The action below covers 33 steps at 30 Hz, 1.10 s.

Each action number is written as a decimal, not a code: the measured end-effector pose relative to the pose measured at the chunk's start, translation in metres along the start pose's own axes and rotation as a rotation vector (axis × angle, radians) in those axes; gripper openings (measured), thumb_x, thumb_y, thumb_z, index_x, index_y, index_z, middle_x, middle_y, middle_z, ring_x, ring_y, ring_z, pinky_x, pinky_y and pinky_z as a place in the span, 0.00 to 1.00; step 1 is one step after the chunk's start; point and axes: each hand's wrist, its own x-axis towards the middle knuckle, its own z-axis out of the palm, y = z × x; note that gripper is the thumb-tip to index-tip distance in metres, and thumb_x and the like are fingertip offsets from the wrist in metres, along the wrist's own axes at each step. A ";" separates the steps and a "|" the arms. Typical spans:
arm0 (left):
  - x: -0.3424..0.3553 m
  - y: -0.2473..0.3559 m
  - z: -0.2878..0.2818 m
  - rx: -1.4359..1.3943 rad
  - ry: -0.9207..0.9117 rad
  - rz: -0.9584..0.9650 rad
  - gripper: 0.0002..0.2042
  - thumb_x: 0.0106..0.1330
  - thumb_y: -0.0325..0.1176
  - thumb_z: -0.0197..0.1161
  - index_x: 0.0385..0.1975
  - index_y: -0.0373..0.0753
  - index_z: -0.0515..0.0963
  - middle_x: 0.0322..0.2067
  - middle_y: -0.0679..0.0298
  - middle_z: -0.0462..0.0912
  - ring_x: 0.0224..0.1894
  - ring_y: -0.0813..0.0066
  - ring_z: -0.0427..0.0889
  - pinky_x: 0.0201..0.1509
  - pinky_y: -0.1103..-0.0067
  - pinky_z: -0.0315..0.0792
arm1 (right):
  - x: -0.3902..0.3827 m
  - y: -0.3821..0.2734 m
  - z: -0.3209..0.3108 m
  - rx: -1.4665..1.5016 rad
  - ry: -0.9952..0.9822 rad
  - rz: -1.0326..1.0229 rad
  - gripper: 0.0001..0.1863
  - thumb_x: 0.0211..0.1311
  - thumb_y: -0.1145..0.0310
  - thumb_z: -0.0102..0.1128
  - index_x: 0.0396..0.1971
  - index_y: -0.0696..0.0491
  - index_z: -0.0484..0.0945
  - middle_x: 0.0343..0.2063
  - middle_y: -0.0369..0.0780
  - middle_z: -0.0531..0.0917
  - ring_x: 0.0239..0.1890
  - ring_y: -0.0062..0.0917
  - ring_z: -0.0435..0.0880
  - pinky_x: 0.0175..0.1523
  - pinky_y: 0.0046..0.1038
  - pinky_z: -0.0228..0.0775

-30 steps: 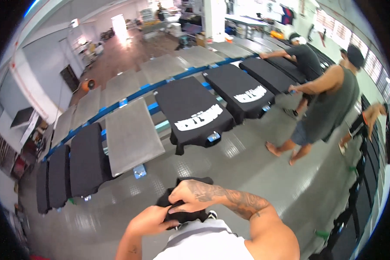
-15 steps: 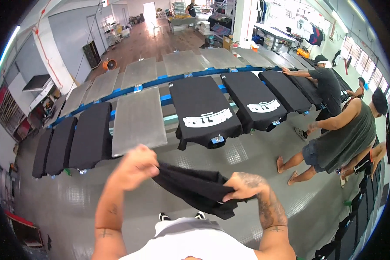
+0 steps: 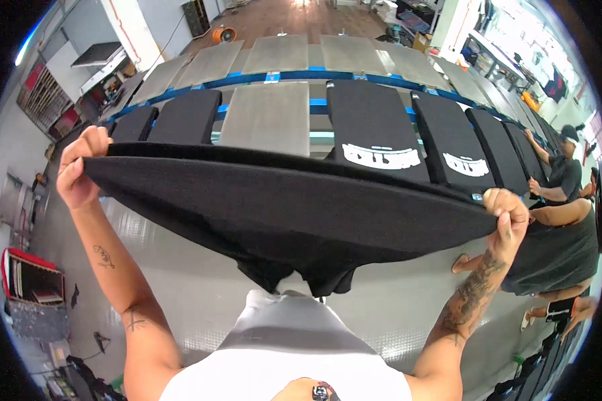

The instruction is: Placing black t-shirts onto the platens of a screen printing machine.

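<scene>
White top (image 3: 247,364), small tattoo (image 3: 104,256) on left forearm (image 3: 117,284), cross-shaped mark (image 3: 134,320) below it, denser tattooing (image 3: 471,295) on right forearm (image 3: 456,322)

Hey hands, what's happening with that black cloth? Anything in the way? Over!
Left hand, right hand: both gripping. Black cloth: stretched between them. Nothing seen blocking it. Co-worker: beyond right hand.

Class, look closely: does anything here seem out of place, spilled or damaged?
I see no spill or damage. One bare metal board looks odd in the near row: black-covered boards flank it on both sides.
</scene>
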 end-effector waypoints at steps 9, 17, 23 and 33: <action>-0.086 -0.051 -0.112 0.454 -0.094 -0.364 0.13 0.45 0.40 0.72 0.24 0.37 0.83 0.16 0.68 0.68 0.23 0.77 0.65 0.25 0.79 0.53 | 0.069 0.069 0.129 -0.462 -0.383 0.087 0.18 0.28 0.64 0.76 0.21 0.59 0.81 0.12 0.33 0.66 0.18 0.19 0.64 0.25 0.25 0.49; -0.257 -0.297 -0.082 0.589 -0.576 -0.707 0.09 0.50 0.31 0.70 0.27 0.36 0.79 0.36 0.63 0.77 0.42 0.69 0.73 0.47 0.75 0.69 | -0.106 0.300 0.205 -0.629 -0.689 0.674 0.11 0.45 0.67 0.68 0.30 0.53 0.81 0.42 0.33 0.82 0.46 0.34 0.74 0.55 0.36 0.65; -0.254 -0.409 -0.130 -0.151 -0.428 -1.312 0.07 0.58 0.29 0.65 0.33 0.39 0.74 0.51 0.64 0.72 0.50 0.73 0.71 0.54 0.72 0.68 | -0.085 0.381 0.226 -0.043 -0.456 1.253 0.11 0.60 0.65 0.59 0.39 0.55 0.76 0.31 0.30 0.76 0.37 0.15 0.72 0.45 0.21 0.67; -0.037 -0.563 -0.180 -0.404 0.476 -1.002 0.06 0.67 0.30 0.54 0.27 0.41 0.71 0.47 0.62 0.77 0.27 0.84 0.69 0.34 0.84 0.66 | 0.101 0.550 0.244 -0.023 0.094 1.016 0.08 0.62 0.65 0.59 0.29 0.54 0.76 0.24 0.30 0.74 0.28 0.13 0.70 0.35 0.19 0.64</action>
